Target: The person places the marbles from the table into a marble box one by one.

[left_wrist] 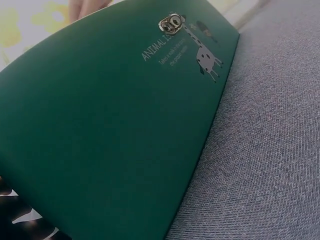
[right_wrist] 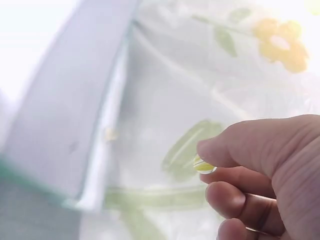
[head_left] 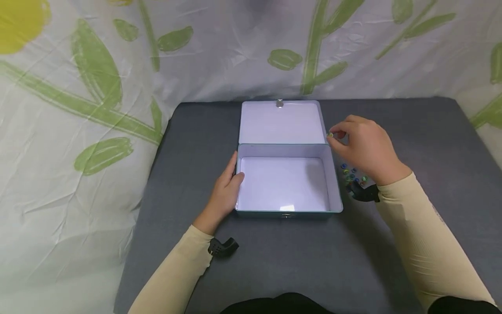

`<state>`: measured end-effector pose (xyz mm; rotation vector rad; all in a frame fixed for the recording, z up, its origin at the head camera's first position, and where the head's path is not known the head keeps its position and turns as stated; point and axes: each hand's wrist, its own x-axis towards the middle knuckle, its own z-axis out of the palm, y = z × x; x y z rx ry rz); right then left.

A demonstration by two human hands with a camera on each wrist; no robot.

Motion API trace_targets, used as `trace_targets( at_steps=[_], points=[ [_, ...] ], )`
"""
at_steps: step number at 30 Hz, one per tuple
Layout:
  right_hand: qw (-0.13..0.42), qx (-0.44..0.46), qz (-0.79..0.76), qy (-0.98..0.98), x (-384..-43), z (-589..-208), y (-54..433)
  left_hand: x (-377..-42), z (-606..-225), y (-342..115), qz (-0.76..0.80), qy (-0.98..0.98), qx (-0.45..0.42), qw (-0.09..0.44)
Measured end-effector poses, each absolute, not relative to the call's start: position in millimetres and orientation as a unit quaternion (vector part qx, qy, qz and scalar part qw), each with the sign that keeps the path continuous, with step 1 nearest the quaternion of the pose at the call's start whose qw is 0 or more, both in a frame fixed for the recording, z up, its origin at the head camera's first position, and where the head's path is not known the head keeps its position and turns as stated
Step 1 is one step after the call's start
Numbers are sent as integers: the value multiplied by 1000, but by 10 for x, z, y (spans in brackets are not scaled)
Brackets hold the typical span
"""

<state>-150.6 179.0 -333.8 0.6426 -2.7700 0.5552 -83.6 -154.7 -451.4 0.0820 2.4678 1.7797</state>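
A green tin box (head_left: 288, 183) with a white inside lies on the table, its hinged lid (head_left: 280, 122) swung back. At its left wall my left hand (head_left: 224, 189) grips the side, thumb over the rim. Between thumb and forefinger my right hand (head_left: 364, 144) pinches a clear glass marble (right_wrist: 204, 164) with a yellow-green swirl, raised beside the lid's right edge. Several coloured marbles (head_left: 351, 175) lie on the cloth right of the box, partly under the right wrist. In the left wrist view the box front (left_wrist: 110, 110) shows a metal clasp (left_wrist: 171, 24) and a printed giraffe (left_wrist: 205, 59).
Dark grey cloth (head_left: 274, 261) covers the table. A white sheet (head_left: 235, 52) with painted green leaves and yellow flowers hangs behind and at the left. Black wrist cameras (head_left: 224, 247) sit on both forearms, over beige sleeves (head_left: 423, 235).
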Motion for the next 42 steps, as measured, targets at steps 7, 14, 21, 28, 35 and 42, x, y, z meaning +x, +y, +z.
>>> trace_targets(
  at_steps=[7, 14, 21, 28, 35, 42],
  points=[
    [121, 258, 192, -939, -1656, -3279, 1498, -870, -4552, -1458, 582, 811, 32, 44],
    [108, 332, 194, -917, -1763, -3432, 1129, -936, -4568, -1365, 577, 815, 40, 41],
    [32, 357, 202, -911, -1808, -3554, 714, -923, -4559, -1316, 591, 805, 23, 45],
    [-57, 356, 170, -917, -1837, -3707, 526, -928, -4537, -1220, 576, 816, 30, 47],
    [-106, 361, 187, -907, -1855, -3916, 520, -925, -4492, -1143, 579, 812, 43, 51],
    [-100, 350, 156, -918, -1865, -4121, 495, -918, -4428, -1134, 588, 806, 52, 48]
  ],
)
